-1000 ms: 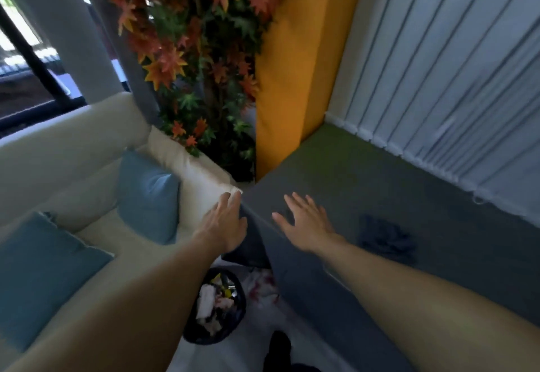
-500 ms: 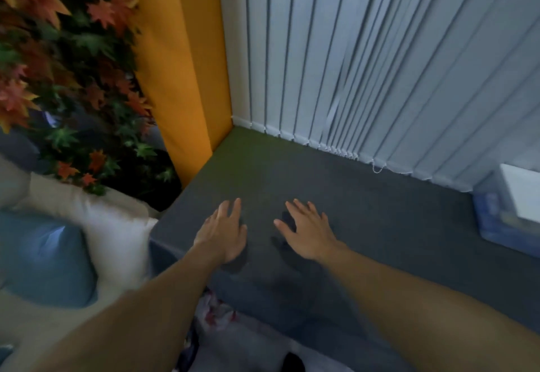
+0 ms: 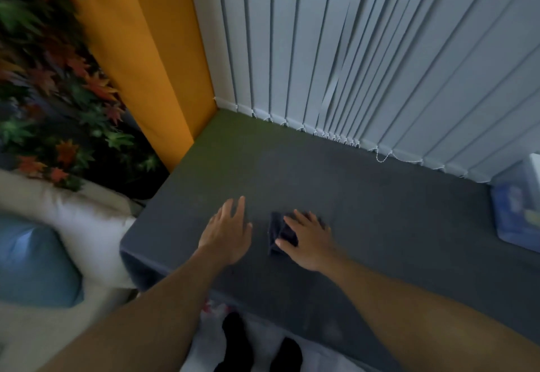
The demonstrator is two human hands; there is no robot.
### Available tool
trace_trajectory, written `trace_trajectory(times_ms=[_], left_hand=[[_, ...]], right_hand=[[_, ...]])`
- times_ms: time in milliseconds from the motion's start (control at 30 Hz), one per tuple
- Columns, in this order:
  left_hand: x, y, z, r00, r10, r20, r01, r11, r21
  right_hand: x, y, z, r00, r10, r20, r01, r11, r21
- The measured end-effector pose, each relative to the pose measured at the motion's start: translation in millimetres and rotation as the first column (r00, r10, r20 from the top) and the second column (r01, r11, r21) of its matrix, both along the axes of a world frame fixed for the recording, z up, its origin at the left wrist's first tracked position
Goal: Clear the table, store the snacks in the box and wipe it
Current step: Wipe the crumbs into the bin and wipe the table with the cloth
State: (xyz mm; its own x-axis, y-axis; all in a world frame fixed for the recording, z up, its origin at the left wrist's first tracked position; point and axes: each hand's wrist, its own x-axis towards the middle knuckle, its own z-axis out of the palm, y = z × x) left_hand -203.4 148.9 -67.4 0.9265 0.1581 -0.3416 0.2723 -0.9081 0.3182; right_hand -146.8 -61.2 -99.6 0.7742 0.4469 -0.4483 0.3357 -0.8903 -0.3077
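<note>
A dark grey table (image 3: 365, 196) fills the middle of the view. A small dark blue cloth (image 3: 279, 232) lies on it near the front edge. My right hand (image 3: 306, 240) rests flat on the cloth, fingers spread and straight, covering its right part. My left hand (image 3: 226, 231) hovers or rests just left of the cloth with fingers straight and nothing in it. A translucent blue box (image 3: 517, 213) with a white lid stands at the table's right edge, partly cut off.
Grey vertical blinds (image 3: 365, 50) hang behind the table. An orange pillar (image 3: 152, 64) and a plant with red and green leaves (image 3: 49, 94) stand at the left. A cream sofa (image 3: 73, 225) with a blue cushion (image 3: 32, 263) touches the table's left end.
The view has swung right from the sofa to the table. My right hand has come down onto the dark cloth. The blue box has entered at the right.
</note>
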Motion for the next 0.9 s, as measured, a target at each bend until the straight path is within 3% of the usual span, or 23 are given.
trace_trajectory(times_ms=[100,200,267,400,533,667,733,800,900], left_hand=[[11,14,-12,0.999,-0.015,-0.039,0.014,1.000,-0.022],[24,32,-22,0.999,-0.016,-0.045,0.015,1.000,-0.020],[35,46,-28,0.999,-0.009,-0.033,0.009,1.000,-0.017],[59,82,-44,1.000,0.011,-0.024,-0.012,1.000,-0.020],[86,121,-62,0.999,0.039,-0.007,-0.039,0.999,0.007],[112,155,-84,0.993,0.093,0.075,-0.098,0.993,0.071],[124,165,-95,0.989,0.121,0.086,-0.129,0.987,0.095],[131,171,-108,0.988,0.121,0.092,-0.131,0.984,0.121],[127,171,-121,0.982,0.109,0.154,-0.136,0.976,0.172]], right_hand=[[-3,6,-19,0.999,0.028,-0.032,-0.029,0.999,-0.044],[-3,13,-29,0.998,0.024,0.065,-0.019,0.997,-0.074],[3,18,-39,0.986,-0.001,0.165,-0.001,1.000,0.007],[26,35,-62,0.966,-0.168,0.197,0.115,0.960,0.256],[76,80,-68,0.885,-0.334,0.325,0.181,0.889,0.420],[127,146,-61,0.881,-0.365,0.300,0.162,0.830,0.534],[134,165,-66,0.903,-0.275,0.329,0.103,0.884,0.455],[130,172,-77,0.902,-0.137,0.409,0.023,0.962,0.272],[126,169,-91,0.886,-0.035,0.462,-0.034,0.990,0.140]])
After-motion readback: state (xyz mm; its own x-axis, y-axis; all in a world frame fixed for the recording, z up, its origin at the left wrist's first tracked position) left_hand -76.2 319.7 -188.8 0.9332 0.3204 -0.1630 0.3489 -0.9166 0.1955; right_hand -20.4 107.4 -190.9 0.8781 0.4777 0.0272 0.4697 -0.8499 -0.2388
